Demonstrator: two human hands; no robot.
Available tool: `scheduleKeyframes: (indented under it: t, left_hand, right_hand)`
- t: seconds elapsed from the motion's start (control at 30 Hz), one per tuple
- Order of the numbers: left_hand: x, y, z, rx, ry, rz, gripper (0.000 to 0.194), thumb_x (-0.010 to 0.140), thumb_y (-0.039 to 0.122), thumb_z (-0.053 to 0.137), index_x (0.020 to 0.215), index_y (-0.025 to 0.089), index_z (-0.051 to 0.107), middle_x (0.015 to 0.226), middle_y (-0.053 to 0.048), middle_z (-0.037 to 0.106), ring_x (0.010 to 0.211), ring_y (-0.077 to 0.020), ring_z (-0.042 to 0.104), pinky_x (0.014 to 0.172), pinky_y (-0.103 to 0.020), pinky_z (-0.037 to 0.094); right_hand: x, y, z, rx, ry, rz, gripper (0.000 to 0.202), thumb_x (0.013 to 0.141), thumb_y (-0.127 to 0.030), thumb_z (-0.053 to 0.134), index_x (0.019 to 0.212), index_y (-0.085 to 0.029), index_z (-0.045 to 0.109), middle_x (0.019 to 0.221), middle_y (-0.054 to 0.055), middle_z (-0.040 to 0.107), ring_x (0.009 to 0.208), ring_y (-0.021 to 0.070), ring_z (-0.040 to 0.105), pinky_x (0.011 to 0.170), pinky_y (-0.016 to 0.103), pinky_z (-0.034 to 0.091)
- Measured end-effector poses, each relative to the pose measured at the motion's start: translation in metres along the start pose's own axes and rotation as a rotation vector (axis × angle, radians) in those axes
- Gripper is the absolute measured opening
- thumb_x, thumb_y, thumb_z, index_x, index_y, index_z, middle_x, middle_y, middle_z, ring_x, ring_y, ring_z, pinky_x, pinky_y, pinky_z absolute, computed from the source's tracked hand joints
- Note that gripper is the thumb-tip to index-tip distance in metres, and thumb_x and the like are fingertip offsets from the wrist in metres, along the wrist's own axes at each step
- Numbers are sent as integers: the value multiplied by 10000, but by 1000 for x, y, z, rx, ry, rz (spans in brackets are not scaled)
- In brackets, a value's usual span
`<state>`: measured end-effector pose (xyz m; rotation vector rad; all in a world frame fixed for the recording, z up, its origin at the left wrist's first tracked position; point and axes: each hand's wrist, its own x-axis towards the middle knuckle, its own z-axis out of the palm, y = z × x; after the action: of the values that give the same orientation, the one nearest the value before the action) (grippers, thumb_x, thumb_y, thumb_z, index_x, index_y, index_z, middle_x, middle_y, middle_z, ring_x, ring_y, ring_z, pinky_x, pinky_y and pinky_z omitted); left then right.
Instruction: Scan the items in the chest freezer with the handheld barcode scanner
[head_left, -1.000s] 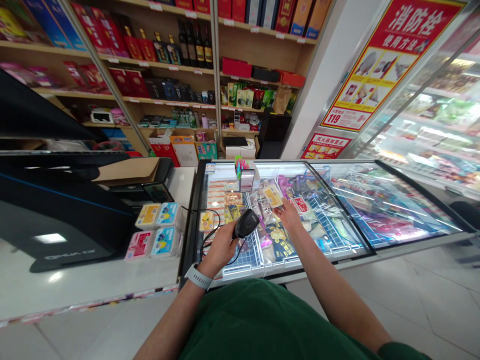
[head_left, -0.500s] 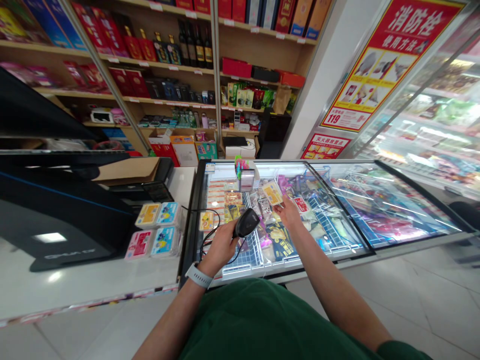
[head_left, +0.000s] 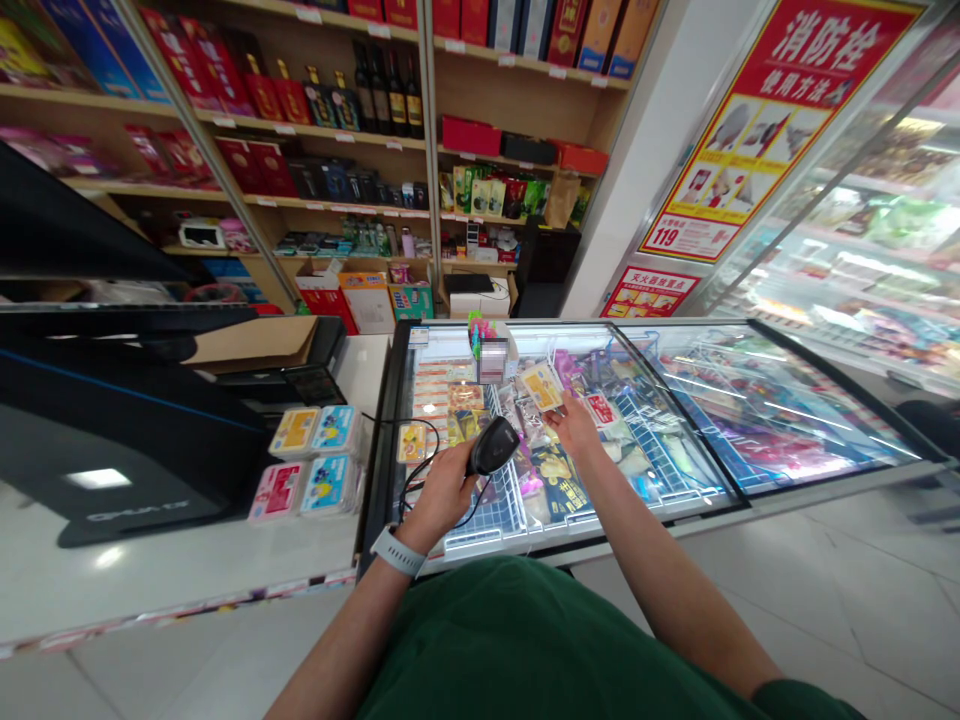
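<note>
My left hand (head_left: 444, 487) is wrapped round the handle of a black barcode scanner (head_left: 493, 446), whose head points to the right over the freezer. In my right hand (head_left: 576, 424) is a flat pack with a yellow and white label (head_left: 542, 386), gripped by its lower right edge, a little up and right of the scanner. A red and white pack (head_left: 600, 409) lies on the freezer glass just right of my right hand. Another yellow-labelled pack (head_left: 412, 443) lies at the left of the glass, beside the scanner's black cable.
Stacked packs with yellow, blue and red labels (head_left: 330, 484) stand on the white counter (head_left: 187, 580) at left, beside a dark checkout machine (head_left: 135, 440). A small box with colourful items (head_left: 493, 360) sits at the freezer's (head_left: 682, 515) back edge.
The yellow-labelled pack in my right hand has shifted slightly left and turned a little. My left hand and the scanner have hardly moved.
</note>
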<state>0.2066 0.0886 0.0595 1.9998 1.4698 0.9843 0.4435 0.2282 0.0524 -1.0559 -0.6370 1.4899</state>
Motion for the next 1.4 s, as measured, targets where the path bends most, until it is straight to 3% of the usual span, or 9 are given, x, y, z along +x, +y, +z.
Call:
scheduleKeyframes:
  t: [0.53, 0.77, 1.0, 1.13, 1.4]
  left_hand:
    - [4, 0, -1, 48, 15, -13, 458, 788, 100, 497, 1243, 146, 480, 1114, -133, 610, 1061, -275, 561, 925, -469, 449]
    - [4, 3, -3, 54, 16, 1, 513, 786, 78, 496, 1291, 153, 450, 1191, -135, 602, 1103, -274, 550, 981, -494, 414]
    - [3, 6, -1, 52, 6, -25, 502, 774, 80, 506, 1270, 151, 473, 1222, -144, 597, 1139, -281, 547, 1003, -499, 414]
    - [1, 5, 1, 48, 12, -25, 508, 762, 77, 509, 1263, 161, 482, 1229, -135, 599, 1157, -280, 542, 1016, -499, 410]
    - [-2, 3, 3, 66, 3, -30, 505, 785, 88, 504, 1283, 161, 464, 1235, -129, 601, 1145, -268, 549, 1001, -468, 425]
  right_hand:
    - [-2, 1, 1, 10, 27, 29, 226, 797, -429, 661, 866, -215, 634, 801, 14, 721, 689, 169, 662, 621, 289, 525]
    - [0, 2, -8, 7, 10, 9, 254, 760, -439, 703, 855, -213, 636, 811, 21, 725, 703, 174, 668, 637, 295, 536]
    - [0, 14, -25, 33, 23, 18, 289, 680, -406, 780, 837, -210, 637, 782, 13, 716, 669, 157, 651, 645, 296, 550]
    - [0, 16, -38, -9, 101, 11, 278, 637, -375, 799, 790, -202, 644, 747, 13, 708, 645, 156, 641, 604, 284, 550]
    - [21, -5, -90, -354, 314, -210, 258, 609, -429, 760, 679, -209, 646, 653, -20, 681, 643, 169, 634, 649, 321, 546]
